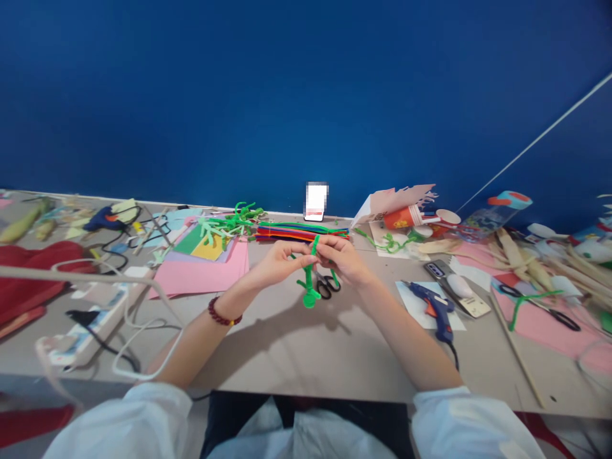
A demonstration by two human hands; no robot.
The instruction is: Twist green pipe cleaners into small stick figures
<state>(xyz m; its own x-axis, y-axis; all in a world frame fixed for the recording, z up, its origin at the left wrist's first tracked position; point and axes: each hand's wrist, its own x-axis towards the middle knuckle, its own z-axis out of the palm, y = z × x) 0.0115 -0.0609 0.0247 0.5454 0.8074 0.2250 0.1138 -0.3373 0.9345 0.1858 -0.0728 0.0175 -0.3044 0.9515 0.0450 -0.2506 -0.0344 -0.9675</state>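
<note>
Both hands meet over the middle of the table around a figure of twisted green pipe cleaners (310, 294). My left hand (282, 262) pinches it from the left near its upper part. From the right, the fingers of my right hand (345, 256) close on the same green strands near the top. The figure hangs below the fingers, with short side branches and a rounded coil at its lower end. Just behind it, black-handled scissors (329, 287) lie on the table, partly hidden. A bundle of coloured pipe cleaners (282, 232) lies beyond the hands.
A propped phone (316, 203) stands at the blue wall. On the left are pink paper (201, 271), green pipe-cleaner pieces (239, 218) and a white power strip (98, 319). At the right lie a blue glue gun (435, 306), another phone (436, 270) and a wooden stick (516, 350).
</note>
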